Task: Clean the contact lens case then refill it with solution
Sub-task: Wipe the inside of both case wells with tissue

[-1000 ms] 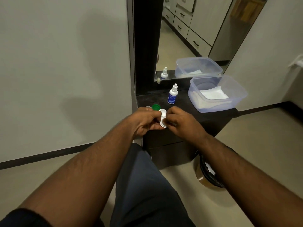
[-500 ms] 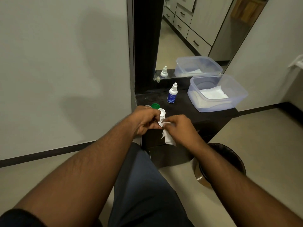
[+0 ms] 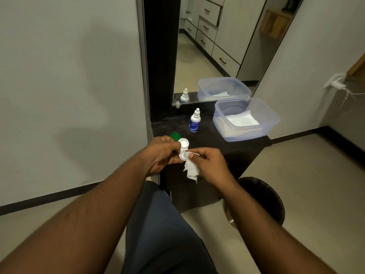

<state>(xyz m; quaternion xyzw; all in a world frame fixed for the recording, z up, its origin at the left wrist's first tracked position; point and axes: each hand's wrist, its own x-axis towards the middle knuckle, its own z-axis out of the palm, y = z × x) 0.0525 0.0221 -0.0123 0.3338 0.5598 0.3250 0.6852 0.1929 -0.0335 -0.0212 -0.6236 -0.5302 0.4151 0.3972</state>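
The left hand point(image 3: 160, 153) grips the white case point(image 3: 183, 150) by its left edge, fingers curled round it, and holds it just above the near edge of the dark cabinet point(image 3: 227, 144). The case's long axis runs away from the person: one open well lies farther out, the other nearer and touching the right hand point(image 3: 209, 165). That hand, just to the case's right, pinches a white tissue point(image 3: 190, 171) and presses a fingertip with it into the nearer well; the rest of the tissue hangs below. So the right hand is the working one, and the far well lies just forward and left of its fingertip, probably the next spot to wipe. A green cap point(image 3: 175, 136) sits just beyond the left hand's knuckles. The bottle point(image 3: 194, 124) stands farther out, ahead of the right hand; its blue label is too small to read.
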